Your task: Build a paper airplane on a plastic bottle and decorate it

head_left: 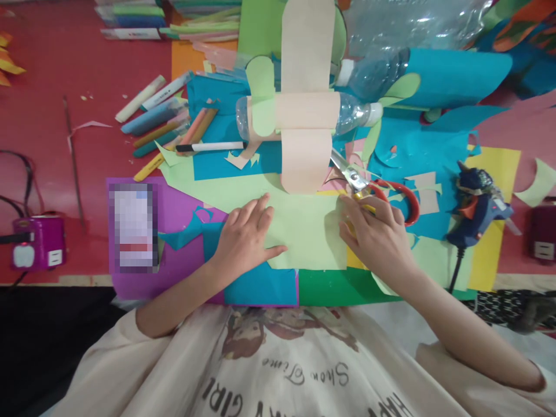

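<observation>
A craft-making spot, whether in a home, classroom or studio cannot be told. The red worktop point(39, 116) is layered with coloured paper: a pale green sheet point(308, 231) lies under the left fingers point(249, 215) and reaches the right fingers point(354, 209). Scissors point(356, 180) lie just beyond the right fingers, a corded glue gun point(490, 211) farther to their right. Markers point(154, 113) cluster beyond the left fingers; a paper-wrapped plastic bottle point(358, 116) lies ahead, between both.

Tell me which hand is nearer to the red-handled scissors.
Right. The right hand is at the scissors, partly covering them; the left hand is farther left, over the left side of the pale green paper.
</observation>
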A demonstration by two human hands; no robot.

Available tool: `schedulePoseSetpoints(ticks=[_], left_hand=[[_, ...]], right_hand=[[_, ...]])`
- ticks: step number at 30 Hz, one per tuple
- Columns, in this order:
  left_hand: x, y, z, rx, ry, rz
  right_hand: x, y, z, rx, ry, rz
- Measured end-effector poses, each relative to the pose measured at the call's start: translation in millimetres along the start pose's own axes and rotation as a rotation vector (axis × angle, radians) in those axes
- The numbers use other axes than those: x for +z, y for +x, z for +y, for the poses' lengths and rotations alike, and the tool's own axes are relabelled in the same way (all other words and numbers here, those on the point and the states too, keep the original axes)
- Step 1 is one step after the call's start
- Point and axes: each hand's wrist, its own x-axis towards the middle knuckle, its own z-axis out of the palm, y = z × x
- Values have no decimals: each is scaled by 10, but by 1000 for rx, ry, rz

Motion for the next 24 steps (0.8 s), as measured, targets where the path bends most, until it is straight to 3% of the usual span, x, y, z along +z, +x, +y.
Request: schedulePoseSetpoints(ticks=[5, 9, 12, 16, 18, 24], left_hand=[[11, -55, -17, -33, -6, 19], [-41, 4, -19, -24, 57, 87], [-106, 137, -16, 0, 110, 152], [-152, 392, 3, 159, 76, 127], [-141, 512, 15, 162, 72, 86], [-82, 698, -21, 135, 62, 10]], right_hand=[[42, -34, -6, 3, 12, 19], [61, -63, 114, -32, 220, 137], [36, -93, 269, 43, 277, 207], [-4, -124, 444, 170, 140, 88], [1, -125, 488, 181, 86, -9], [72, -9, 525, 197, 43, -91]])
